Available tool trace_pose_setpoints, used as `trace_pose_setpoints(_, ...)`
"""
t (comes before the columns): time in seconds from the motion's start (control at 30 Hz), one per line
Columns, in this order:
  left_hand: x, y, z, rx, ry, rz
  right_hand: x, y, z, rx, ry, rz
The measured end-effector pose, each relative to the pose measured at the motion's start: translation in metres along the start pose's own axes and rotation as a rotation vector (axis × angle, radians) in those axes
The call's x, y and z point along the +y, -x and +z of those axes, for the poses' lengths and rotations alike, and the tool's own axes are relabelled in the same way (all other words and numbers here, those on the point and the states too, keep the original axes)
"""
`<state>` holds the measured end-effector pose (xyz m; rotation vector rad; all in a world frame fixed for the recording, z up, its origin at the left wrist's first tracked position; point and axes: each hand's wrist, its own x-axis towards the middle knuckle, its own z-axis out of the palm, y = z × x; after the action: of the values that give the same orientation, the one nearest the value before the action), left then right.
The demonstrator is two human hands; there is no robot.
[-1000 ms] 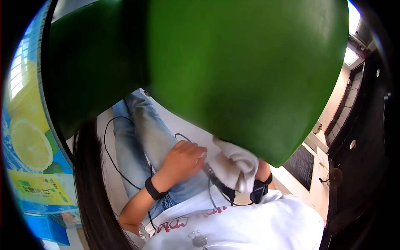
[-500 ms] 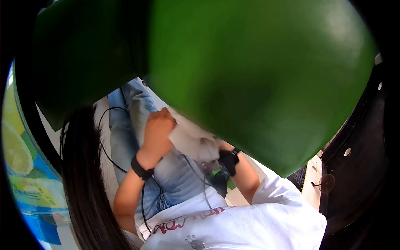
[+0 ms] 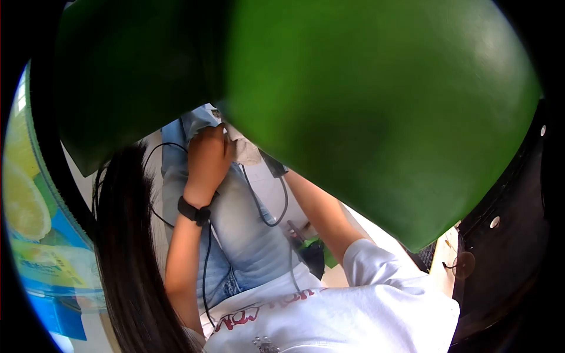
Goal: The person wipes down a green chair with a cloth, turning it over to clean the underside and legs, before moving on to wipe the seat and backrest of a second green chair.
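Note:
A big green curved surface (image 3: 365,106) fills the upper part of the view. My left hand (image 3: 206,154), with a black band on the wrist, is raised to the surface's lower edge and grips a white cloth (image 3: 246,152) pressed against it. My right forearm (image 3: 318,209) reaches up under the green surface, and the hand itself is hidden behind it. A small dark object (image 3: 273,165) shows at the edge where the arm disappears. Below are my blue jeans (image 3: 247,229) and white shirt (image 3: 353,317).
A black cable (image 3: 266,209) loops over my lap, and a small green and black item (image 3: 313,250) lies near my waist. A poster with lemons (image 3: 26,200) stands at the left. A dark panel with round fittings (image 3: 506,235) is at the right.
My left hand has carried the white cloth up along the green surface's edge. My right arm has stretched upward, and its hand has gone out of sight behind the green surface.

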<state>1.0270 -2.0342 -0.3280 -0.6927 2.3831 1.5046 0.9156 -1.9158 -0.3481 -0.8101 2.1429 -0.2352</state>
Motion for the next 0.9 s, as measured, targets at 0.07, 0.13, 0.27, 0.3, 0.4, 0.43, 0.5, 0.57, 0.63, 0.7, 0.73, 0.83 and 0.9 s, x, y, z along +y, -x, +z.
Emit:
trace_pose_setpoints(0.07, 0.019, 0.006, -0.011, 0.01, 0.014, 0.001, 0.0, 0.016, -0.023, 0.023, -0.069, 0.002)
trace_pose_setpoints(0.13, 0.04, 0.016, -0.015, 0.052, -0.017, 0.065, -0.003, 0.039, -0.054, 0.052, -0.146, -0.008)
trace_pose_setpoints(0.27, 0.096, 0.037, -0.032, 0.095, 0.109, 0.271, -0.014, 0.093, -0.127, 0.14, -0.284, -0.024)
trace_pose_setpoints(0.3, 0.109, 0.042, -0.035, 0.108, 0.199, 0.335, -0.018, 0.106, -0.144, 0.169, -0.319, -0.023)
trace_pose_setpoints(0.4, 0.15, 0.058, -0.049, 0.155, 0.379, 0.558, -0.028, 0.139, -0.177, 0.269, -0.422, -0.023)
trace_pose_setpoints(0.43, 0.163, 0.061, -0.054, 0.156, 0.422, 0.609, -0.03, 0.146, -0.181, 0.301, -0.456, -0.023)
trace_pose_setpoints(0.5, 0.182, 0.057, -0.058, 0.118, 0.453, 0.675, -0.028, 0.153, -0.178, 0.342, -0.546, -0.018)
trace_pose_setpoints(0.57, 0.194, 0.048, -0.058, 0.05, 0.425, 0.692, -0.021, 0.151, -0.161, 0.357, -0.659, -0.012)
trace_pose_setpoints(0.63, 0.189, 0.045, -0.044, 0.099, 0.373, 0.717, -0.007, 0.141, -0.132, 0.351, -0.789, 0.001)
trace_pose_setpoints(0.7, 0.181, 0.049, -0.033, 0.13, 0.38, 0.727, 0.009, 0.121, -0.094, 0.311, -0.932, 0.028)
trace_pose_setpoints(0.73, 0.177, 0.051, -0.026, 0.136, 0.371, 0.719, 0.016, 0.112, -0.074, 0.295, -1.001, 0.046)
trace_pose_setpoints(0.83, 0.168, 0.061, -0.004, 0.176, 0.19, 0.725, 0.037, 0.074, -0.017, 0.242, -1.189, 0.077)
trace_pose_setpoints(0.9, 0.161, 0.057, 0.007, 0.096, 0.158, 0.719, 0.044, 0.048, 0.005, 0.216, -1.303, 0.076)
